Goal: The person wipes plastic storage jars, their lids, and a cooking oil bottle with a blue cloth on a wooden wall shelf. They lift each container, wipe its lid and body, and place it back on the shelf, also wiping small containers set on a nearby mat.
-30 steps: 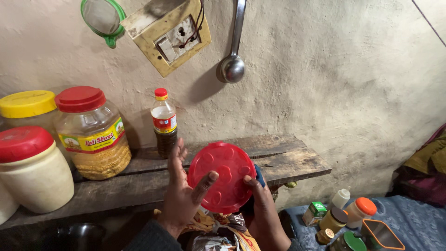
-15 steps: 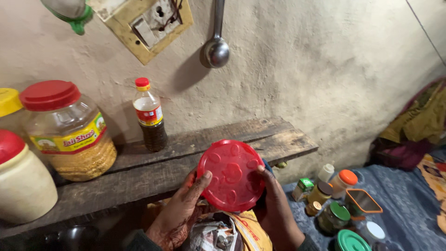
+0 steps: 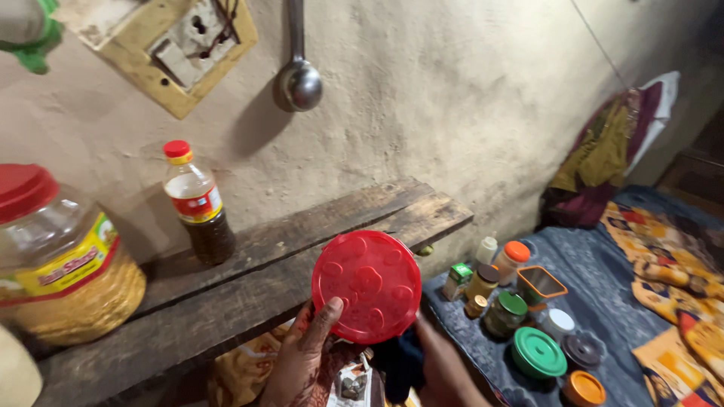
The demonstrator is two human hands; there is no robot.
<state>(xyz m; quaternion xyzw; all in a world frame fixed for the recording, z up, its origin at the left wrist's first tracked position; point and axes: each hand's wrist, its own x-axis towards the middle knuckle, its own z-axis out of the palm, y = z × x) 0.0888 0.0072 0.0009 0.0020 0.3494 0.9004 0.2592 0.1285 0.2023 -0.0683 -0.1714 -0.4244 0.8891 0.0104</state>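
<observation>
A round red lid [image 3: 367,286] with raised circles on top is held up in front of a wooden shelf [image 3: 286,249]. My left hand [image 3: 305,354] grips its lower left edge, thumb on the face. My right hand [image 3: 441,362] reaches in from the lower right behind the lid; its fingers are hidden, so whether it touches the lid is unclear. Below the lid something dark [image 3: 400,362] sits between my hands.
On the shelf stand a small bottle of dark liquid with a red cap [image 3: 197,203] and a big red-lidded plastic jar [image 3: 60,264]. A ladle [image 3: 299,75] and a wall socket [image 3: 185,45] hang above. Small jars and lids [image 3: 520,316] lie on blue cloth at right.
The view has swung right and down, so the shelf jars slid left. The red lid stays in my left hand, turned a little more face-on and slightly lower.
</observation>
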